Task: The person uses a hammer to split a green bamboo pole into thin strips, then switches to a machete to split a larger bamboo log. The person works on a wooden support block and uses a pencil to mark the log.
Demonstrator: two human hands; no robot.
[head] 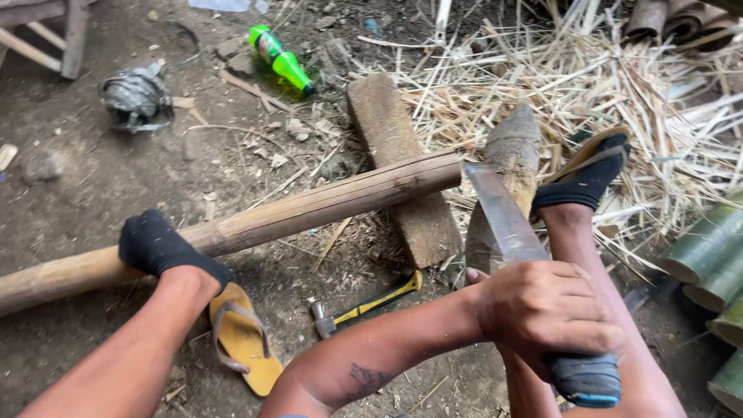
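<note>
Nearest the camera, one hand (546, 310) is clenched around the dark wrapped handle of a machete (507, 224), its broad blade pointing away over a wooden chopping block (507, 170). Which hand this is, and where the other one is, cannot be told. A sock-clad foot (159, 244) pins a long bamboo pole (255, 220) resting across a plank (398, 166); a yellow-handled hammer (364, 306) lies on the dirt ground (116, 178).

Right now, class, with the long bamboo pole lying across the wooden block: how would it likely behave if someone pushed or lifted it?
The bamboo pole looks round and smooth, so it would probably roll unless pinned; a socked foot rests on it. It appears straight and thick, so likely stiff. Its length suggests awkward balance when lifted from one end off the wooden block.
</note>
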